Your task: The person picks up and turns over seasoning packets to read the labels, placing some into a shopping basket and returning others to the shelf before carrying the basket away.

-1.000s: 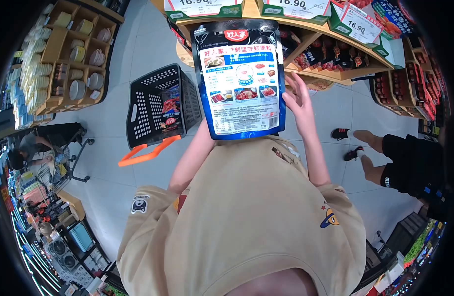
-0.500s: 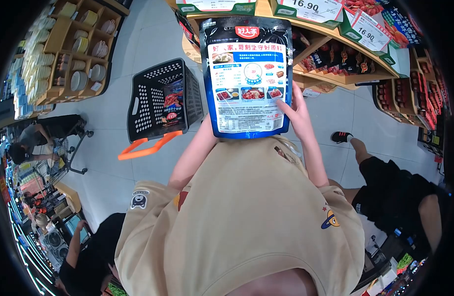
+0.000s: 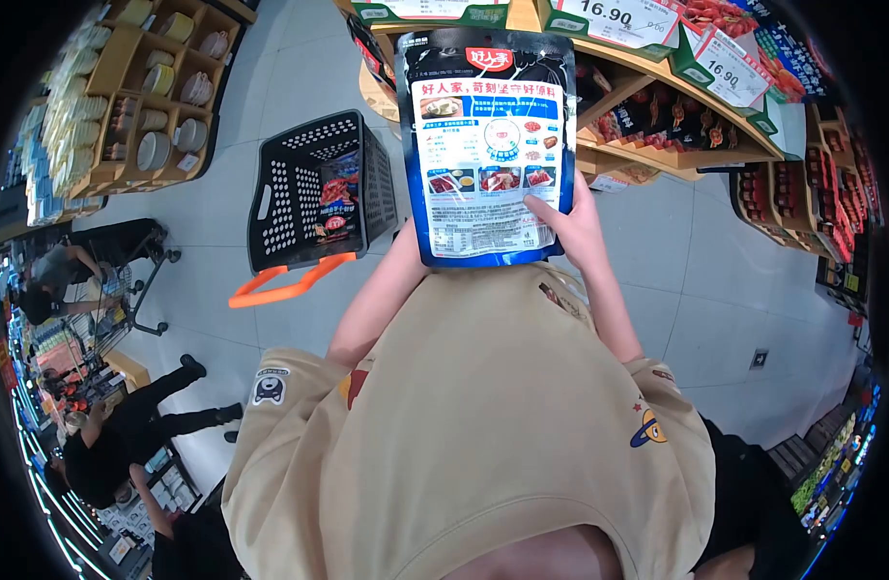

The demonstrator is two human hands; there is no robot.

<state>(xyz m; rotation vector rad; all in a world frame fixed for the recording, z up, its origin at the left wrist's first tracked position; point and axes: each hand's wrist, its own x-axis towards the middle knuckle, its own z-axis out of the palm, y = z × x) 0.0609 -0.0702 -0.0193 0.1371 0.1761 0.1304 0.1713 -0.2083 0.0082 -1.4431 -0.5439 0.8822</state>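
A large blue and black pouch (image 3: 491,145) with a white printed panel is held upright before my chest. My right hand (image 3: 572,220) grips its lower right side, thumb across the printed front and fingers behind. At the lower left edge my left hand (image 3: 411,249) reaches behind the pouch, which hides its fingers. To the left, a black basket (image 3: 275,208) with an orange handle (image 3: 295,281) stands on the floor. A dark and red packet (image 3: 339,198) lies inside it.
Ahead stands a wooden shelf (image 3: 647,89) with price cards and packets. Bowls fill a shelf unit (image 3: 126,106) at the upper left, and red goods line another (image 3: 792,193) at the right. People (image 3: 63,266) stand at the left, one with a cart (image 3: 126,300).
The thumb of my right hand has slid left and the pouch has tilted slightly. The person at the right has moved back out of the aisle. Another person's legs now show at the lower left.
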